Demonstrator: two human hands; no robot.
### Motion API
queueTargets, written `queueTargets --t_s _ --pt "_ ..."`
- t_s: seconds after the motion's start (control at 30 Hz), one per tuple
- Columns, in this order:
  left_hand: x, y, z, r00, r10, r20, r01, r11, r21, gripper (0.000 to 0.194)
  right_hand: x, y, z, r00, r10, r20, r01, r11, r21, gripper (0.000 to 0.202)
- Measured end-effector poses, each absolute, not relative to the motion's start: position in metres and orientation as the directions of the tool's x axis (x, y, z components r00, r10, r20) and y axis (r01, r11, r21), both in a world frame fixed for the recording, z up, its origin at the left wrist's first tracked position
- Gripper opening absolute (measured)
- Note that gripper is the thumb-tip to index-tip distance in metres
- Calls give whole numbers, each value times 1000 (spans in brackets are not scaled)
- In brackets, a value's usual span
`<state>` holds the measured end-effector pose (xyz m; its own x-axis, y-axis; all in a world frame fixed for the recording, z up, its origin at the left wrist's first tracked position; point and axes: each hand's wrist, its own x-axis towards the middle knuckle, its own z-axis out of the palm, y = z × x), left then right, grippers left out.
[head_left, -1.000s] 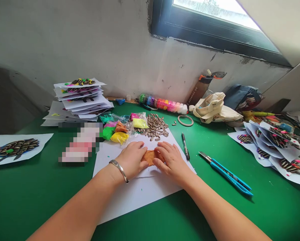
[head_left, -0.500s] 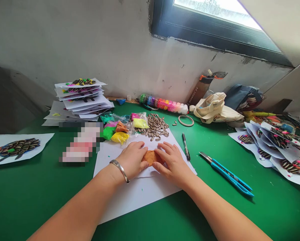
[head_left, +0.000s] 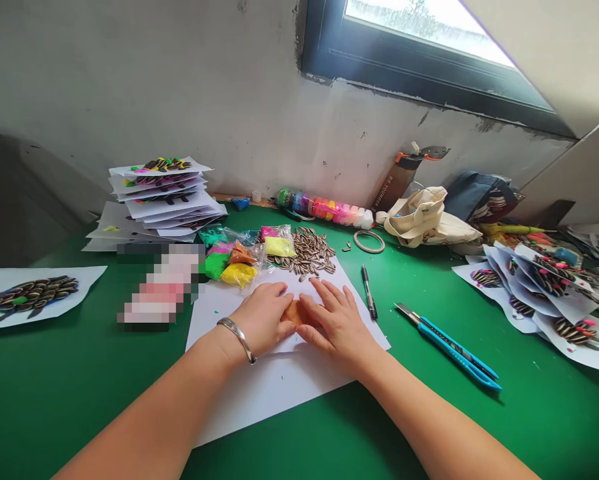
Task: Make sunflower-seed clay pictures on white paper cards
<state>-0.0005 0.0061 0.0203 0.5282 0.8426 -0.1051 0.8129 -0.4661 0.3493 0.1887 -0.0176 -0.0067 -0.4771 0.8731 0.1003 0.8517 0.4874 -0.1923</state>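
The right hand [head_left: 333, 325] has slid left over the clay [head_left: 294, 312], mid-frame. The left hand [head_left: 260, 318] touches its other side; both hands are spread, nearly meeting, unclenched. Its long axis is hidden. Paper [head_left: 259, 400] lies beneath.

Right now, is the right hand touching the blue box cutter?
Apart: the head view shows green tabletop between the right hand and the blue box cutter.

orange piece [head_left: 294, 312]: partly hidden by left hand [head_left: 261, 319] and right hand [head_left: 333, 319]
pixelated patch [head_left: 160, 287]: total blur, no clue
seed picture [head_left: 39, 295]: chopped at left edge
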Motion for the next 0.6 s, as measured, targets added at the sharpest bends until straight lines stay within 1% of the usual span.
queueTargets --t_s 0.13,0.3,0.43,0.6 --pt "0 6 20 536 840 -88 805 -477 353 16 188 -18 -7 -507 856 101 832 517 -200 53" --pt "0 6 20 534 840 -91 807 -475 351 20 191 -18 -6 -455 883 115 858 469 -207 54" --pt "0 6 20 537 839 -89 805 -478 351 20 194 -18 -7 -477 871 116 852 491 -182 50" --pt "1 7 18 529 844 -90 814 -474 337 21 206 -23 -7 -438 876 201 872 468 -144 52"
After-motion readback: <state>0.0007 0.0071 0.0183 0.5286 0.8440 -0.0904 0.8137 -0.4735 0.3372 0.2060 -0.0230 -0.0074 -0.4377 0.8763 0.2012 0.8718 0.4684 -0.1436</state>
